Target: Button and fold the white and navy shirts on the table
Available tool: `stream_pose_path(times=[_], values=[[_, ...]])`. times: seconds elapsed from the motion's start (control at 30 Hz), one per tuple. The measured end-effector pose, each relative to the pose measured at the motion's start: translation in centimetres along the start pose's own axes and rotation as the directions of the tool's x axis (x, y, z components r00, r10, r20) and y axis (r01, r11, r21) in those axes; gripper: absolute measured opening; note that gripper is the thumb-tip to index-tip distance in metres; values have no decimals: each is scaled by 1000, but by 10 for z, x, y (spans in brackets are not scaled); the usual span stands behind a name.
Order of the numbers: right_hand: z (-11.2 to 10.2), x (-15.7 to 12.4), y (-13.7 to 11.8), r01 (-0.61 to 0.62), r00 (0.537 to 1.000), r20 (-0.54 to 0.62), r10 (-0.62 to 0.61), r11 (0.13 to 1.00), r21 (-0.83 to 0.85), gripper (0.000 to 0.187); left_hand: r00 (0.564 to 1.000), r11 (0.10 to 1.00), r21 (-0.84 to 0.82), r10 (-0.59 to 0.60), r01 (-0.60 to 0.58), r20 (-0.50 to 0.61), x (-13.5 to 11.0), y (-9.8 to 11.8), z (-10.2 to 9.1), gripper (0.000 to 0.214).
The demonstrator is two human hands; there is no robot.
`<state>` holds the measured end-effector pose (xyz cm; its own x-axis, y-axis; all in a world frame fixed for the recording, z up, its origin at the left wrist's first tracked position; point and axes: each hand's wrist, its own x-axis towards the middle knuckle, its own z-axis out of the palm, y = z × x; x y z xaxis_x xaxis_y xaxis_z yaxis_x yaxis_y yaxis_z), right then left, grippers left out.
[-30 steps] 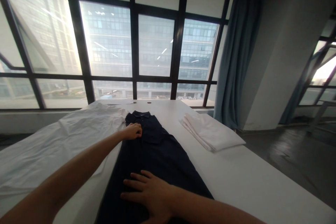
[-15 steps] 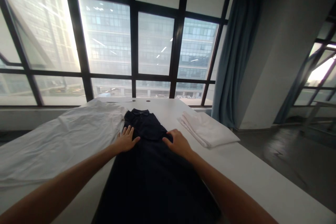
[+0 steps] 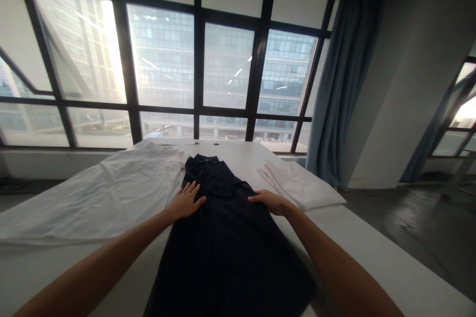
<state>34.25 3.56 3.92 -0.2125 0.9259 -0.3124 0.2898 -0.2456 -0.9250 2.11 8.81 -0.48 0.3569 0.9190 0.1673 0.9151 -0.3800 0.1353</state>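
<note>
A dark navy collared shirt [image 3: 226, 242] lies flat along the middle of a long white table [image 3: 372, 257], collar toward the window. My left hand [image 3: 187, 200] rests flat on the shirt's left side below the collar, fingers spread and open. On the shirt's right edge my right hand [image 3: 269, 201] lies flat, palm down, fingers stretched out. Neither hand grips the cloth.
A spread white garment [image 3: 96, 198] covers the table's left side, touching the dark shirt. A folded white cloth stack [image 3: 301, 185] sits to the right of my right hand. Large windows [image 3: 223, 64] and a blue-grey curtain [image 3: 334, 89] stand beyond the table's far end.
My right hand came up from the lower shirt to its upper right edge, then slid outward. My left hand opened from a loose curl near the collar and now lies flat.
</note>
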Motion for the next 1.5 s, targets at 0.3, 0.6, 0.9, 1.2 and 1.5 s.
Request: stream_pose_path(times=[0.3,0.6,0.9,1.2,1.5], values=[[88,-8,-37,191,978,-65,-198,976,-101,21,986,960,-223,166,-167,-26,-59,5,-21,61],[148,2,-21,285,936,71,-344,627,-725,34,931,908,-217,331,-359,-153,-88,26,-34,36],[123,-8,-9,303,859,116,-498,312,-901,61,910,910,-178,398,-374,120,-93,21,-16,69],[112,-6,2,297,940,189,-283,411,-862,106,759,803,-284,592,-524,272,-114,21,-26,106],[107,-2,5,389,909,254,-329,459,-799,105,717,742,-293,665,-603,209,-127,24,-31,110]])
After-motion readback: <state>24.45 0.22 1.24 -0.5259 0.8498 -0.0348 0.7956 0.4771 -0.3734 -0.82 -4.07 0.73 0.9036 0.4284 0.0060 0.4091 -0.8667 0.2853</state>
